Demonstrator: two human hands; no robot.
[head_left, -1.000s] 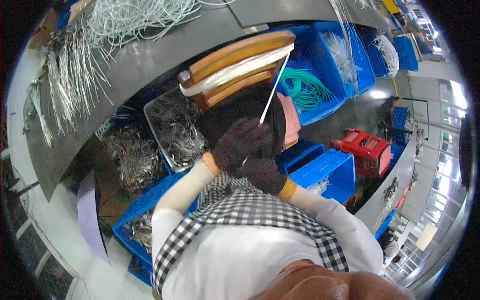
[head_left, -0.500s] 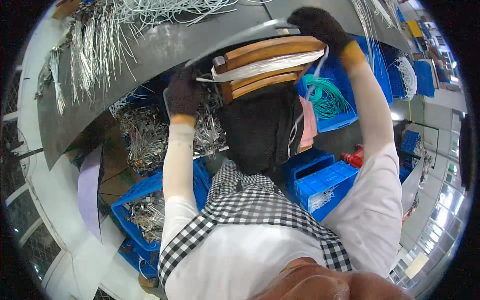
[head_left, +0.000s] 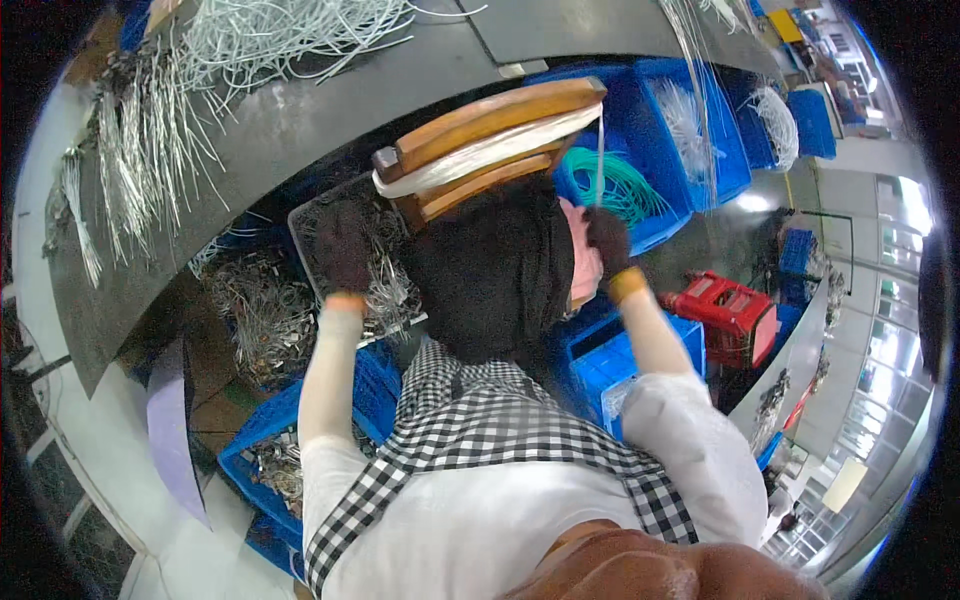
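Grey worktable [head_left: 300, 120], white cable bundles [head_left: 150, 150], blue crates [head_left: 690, 130]

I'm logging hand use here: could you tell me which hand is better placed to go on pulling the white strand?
Right, probably. The right hand grips the white strand running up from it, while the left hand is over the tray of metal parts, apart from it.

wooden frame [head_left: 490, 115]: smooth varnished wood, wound with glossy white plastic strap | left hand [head_left: 343, 250], right hand [head_left: 607, 235]: dark matt knit cloth gloves | crates [head_left: 700, 120]: glossy blue plastic | apron [head_left: 480, 440]: checked woven cloth | table [head_left: 300, 120]: dull grey metal
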